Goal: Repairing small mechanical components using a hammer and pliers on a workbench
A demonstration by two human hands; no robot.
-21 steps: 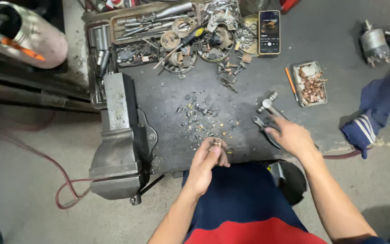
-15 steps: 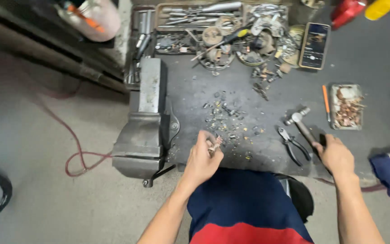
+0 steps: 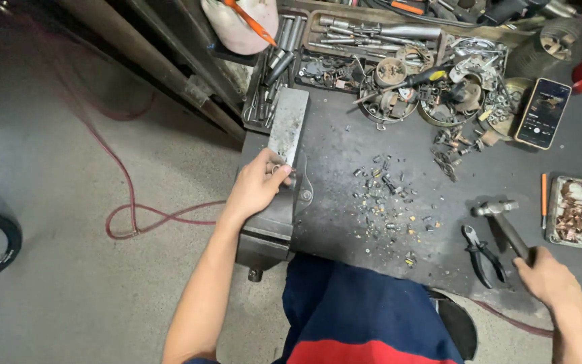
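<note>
Since the earlier frame the left hand (image 3: pixel 256 187) had left the scattered metal bits (image 3: pixel 385 199) and moved over to the bench vise (image 3: pixel 279 195), fingers curled around a small piece at its jaws; what that piece was could not be told. The vise's long axis ran away from the person. Well apart on the right, the right hand (image 3: pixel 548 278) gripped the hammer (image 3: pixel 503 224) handle, head pointing toward the vise, pliers (image 3: pixel 483 253) just beside it

Under the left hand (image 3: pixel 256 189) a dull, scuffed grey metal vise (image 3: pixel 281 195) is showing worn patches. The right hand (image 3: pixel 548 278) is gripping a hammer (image 3: pixel 503 219) with a matt steel head; beside it, pliers (image 3: pixel 483 253) are lying on dark, gritty matting (image 3: pixel 385 148).
</note>
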